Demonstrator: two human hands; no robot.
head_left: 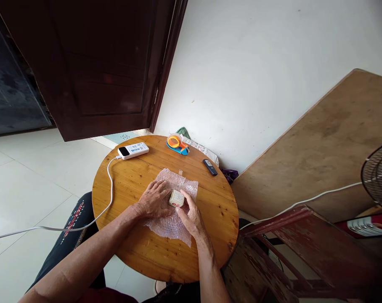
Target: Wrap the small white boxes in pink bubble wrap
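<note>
Power strip (133, 150) at 11 o'clock of desk (128, 189). Left hand (155, 200) flat on bubble wrap (186, 186), grip spread, fingertips touching small box (176, 198) at desk centre. Right hand (191, 215) at box's 5 o'clock, fingers against it; cannot tell grip. Remote (210, 167) at 1 o'clock.

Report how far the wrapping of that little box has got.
Done: the bubble wrap lies spread flat on the round table, with the small box set on it. In hand: the left hand and right hand both rest against the box. Left, it seems: no edge of the wrap is folded over the box yet, and the tape dispenser sits untouched at the table's far edge.
</note>
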